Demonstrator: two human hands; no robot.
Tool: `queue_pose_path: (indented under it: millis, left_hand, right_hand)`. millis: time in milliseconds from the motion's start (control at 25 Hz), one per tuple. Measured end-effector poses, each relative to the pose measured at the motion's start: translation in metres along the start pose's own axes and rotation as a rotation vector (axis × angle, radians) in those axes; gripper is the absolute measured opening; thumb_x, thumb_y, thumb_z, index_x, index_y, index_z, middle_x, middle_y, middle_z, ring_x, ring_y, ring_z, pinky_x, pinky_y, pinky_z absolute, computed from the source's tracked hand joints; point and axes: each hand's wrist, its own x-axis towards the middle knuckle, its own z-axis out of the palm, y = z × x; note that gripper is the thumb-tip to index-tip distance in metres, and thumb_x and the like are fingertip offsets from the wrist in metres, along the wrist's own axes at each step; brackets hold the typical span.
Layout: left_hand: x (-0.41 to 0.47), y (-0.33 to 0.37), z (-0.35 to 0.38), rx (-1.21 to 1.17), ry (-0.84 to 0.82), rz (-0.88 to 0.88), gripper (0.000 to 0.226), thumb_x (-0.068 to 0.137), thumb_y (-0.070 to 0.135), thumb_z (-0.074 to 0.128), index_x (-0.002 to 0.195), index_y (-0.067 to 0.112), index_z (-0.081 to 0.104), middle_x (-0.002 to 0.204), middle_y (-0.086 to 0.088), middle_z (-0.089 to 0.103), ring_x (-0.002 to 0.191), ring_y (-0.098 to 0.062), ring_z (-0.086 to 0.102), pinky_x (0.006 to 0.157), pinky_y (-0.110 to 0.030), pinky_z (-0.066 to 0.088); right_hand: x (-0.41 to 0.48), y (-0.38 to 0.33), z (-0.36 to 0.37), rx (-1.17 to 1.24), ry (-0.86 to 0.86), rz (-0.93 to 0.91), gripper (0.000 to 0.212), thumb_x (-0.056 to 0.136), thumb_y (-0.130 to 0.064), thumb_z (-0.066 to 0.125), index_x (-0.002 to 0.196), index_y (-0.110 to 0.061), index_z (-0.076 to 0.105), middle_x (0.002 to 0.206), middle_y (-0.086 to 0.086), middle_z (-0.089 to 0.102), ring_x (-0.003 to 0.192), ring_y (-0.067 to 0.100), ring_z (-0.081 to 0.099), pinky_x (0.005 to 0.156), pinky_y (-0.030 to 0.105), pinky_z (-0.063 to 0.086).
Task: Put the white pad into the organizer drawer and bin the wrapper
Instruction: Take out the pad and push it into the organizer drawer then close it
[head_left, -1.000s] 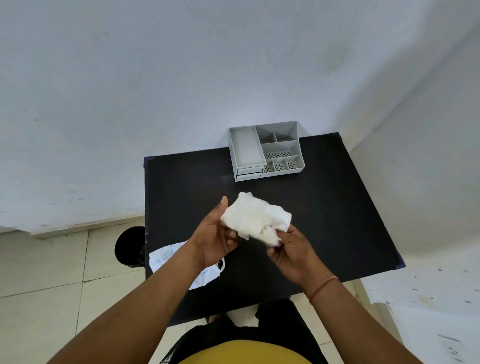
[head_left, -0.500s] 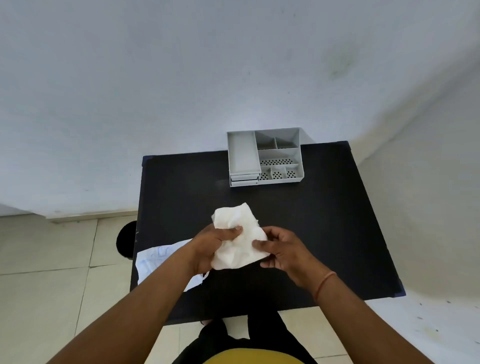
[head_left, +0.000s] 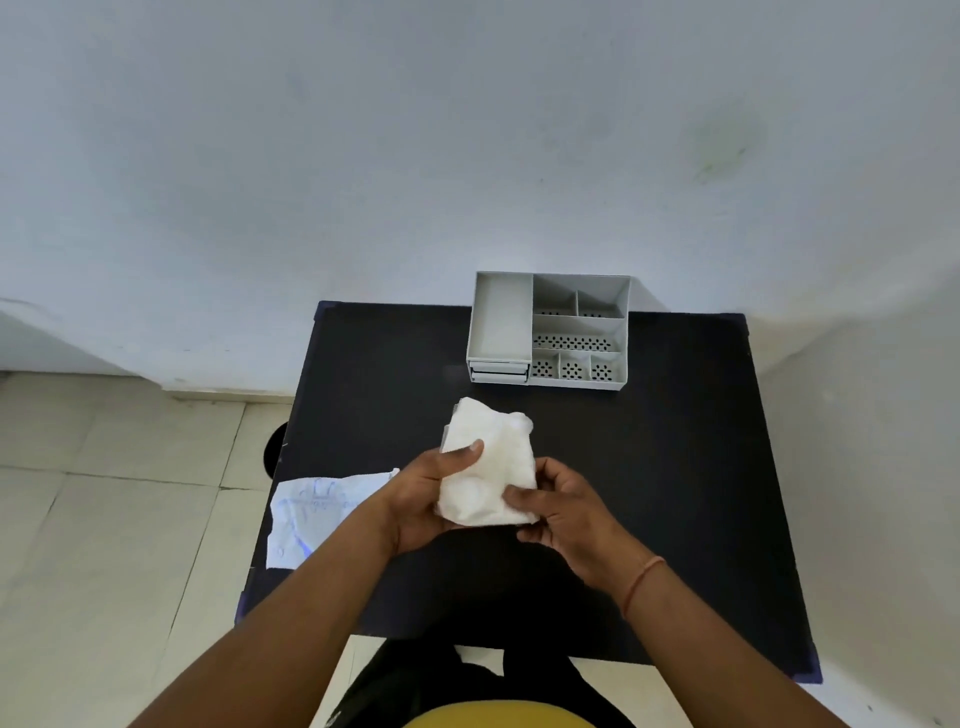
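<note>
A soft white pad (head_left: 493, 462) is held above the middle of the black table (head_left: 675, 467). My left hand (head_left: 426, 499) grips its left side with the thumb on top. My right hand (head_left: 561, 512) pinches its lower right edge. A grey organizer (head_left: 549, 330) stands at the table's far edge, with closed drawers (head_left: 498, 371) at its front left. A white wrapper with blue print (head_left: 317, 506) lies on the table's left edge, partly overhanging it and partly hidden by my left forearm.
A dark round bin (head_left: 272, 454) stands on the tiled floor, mostly hidden behind the table's left side. White walls close in behind and to the right of the table.
The pad has been turned and folded from a spread-out sheet into a more upright bundle between both hands. The camera view has tilted, so the table sits lower in the frame.
</note>
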Motion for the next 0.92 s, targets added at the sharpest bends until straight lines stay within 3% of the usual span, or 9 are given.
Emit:
queue_pose_path:
  millis: [120,240,360,520,720,920]
  left_hand:
    - [0.008,-0.007,-0.004,-0.011,0.072,0.042,0.052,0.087,0.016,0.082,0.136,0.008,0.067,0.129,-0.019,0.076,0.116,-0.038,0.073,0.093,-0.053,0.061]
    - [0.018,-0.010,-0.019,-0.143,0.221,0.074,0.058,0.081,0.008,0.080,0.137,0.007,0.065,0.121,-0.017,0.078,0.104,-0.035,0.078,0.078,-0.048,0.065]
    - [0.020,0.003,-0.047,-0.308,0.240,0.070,0.065,0.073,0.008,0.079,0.137,0.009,0.065,0.113,-0.012,0.079,0.093,-0.030,0.080,0.066,-0.043,0.066]
    - [0.019,0.028,-0.078,-0.364,0.165,0.116,0.061,0.075,0.006,0.077,0.134,0.008,0.066,0.111,-0.012,0.081,0.094,-0.029,0.081,0.070,-0.044,0.068]
    - [0.028,0.048,-0.094,-0.302,0.143,0.113,0.057,0.079,0.006,0.080,0.135,0.009,0.067,0.119,-0.011,0.080,0.101,-0.030,0.080,0.074,-0.047,0.067]
    - [0.039,0.057,-0.095,-0.207,0.093,0.082,0.049,0.083,0.014,0.077,0.131,0.014,0.070,0.123,-0.011,0.079,0.108,-0.032,0.078,0.081,-0.050,0.066]
  right_hand:
    - [0.007,-0.012,0.001,-0.166,-0.045,-0.022,0.035,0.087,-0.020,0.083,0.118,-0.016,0.068,0.113,0.007,0.078,0.096,0.022,0.076,0.070,0.033,0.060]
    - [0.023,-0.027,0.002,-0.177,-0.104,0.021,0.032,0.093,-0.035,0.076,0.119,-0.017,0.071,0.108,0.005,0.077,0.091,0.019,0.071,0.076,0.035,0.059]
    - [0.064,-0.036,0.003,0.065,0.105,0.109,0.030,0.097,-0.036,0.071,0.120,-0.016,0.072,0.115,0.009,0.075,0.095,0.022,0.069,0.079,0.039,0.059]
    - [0.130,-0.047,0.015,0.344,0.206,0.226,0.017,0.099,-0.026,0.069,0.112,-0.017,0.072,0.104,0.005,0.073,0.089,0.020,0.069,0.076,0.040,0.057]
    - [0.185,-0.066,0.044,0.517,0.291,0.258,0.021,0.104,-0.025,0.059,0.097,-0.009,0.068,0.089,0.006,0.069,0.087,0.020,0.067,0.076,0.041,0.054]
    - [0.203,-0.064,0.044,0.501,0.359,0.250,0.014,0.101,-0.026,0.064,0.098,-0.014,0.070,0.085,0.001,0.068,0.081,0.014,0.064,0.074,0.037,0.052]
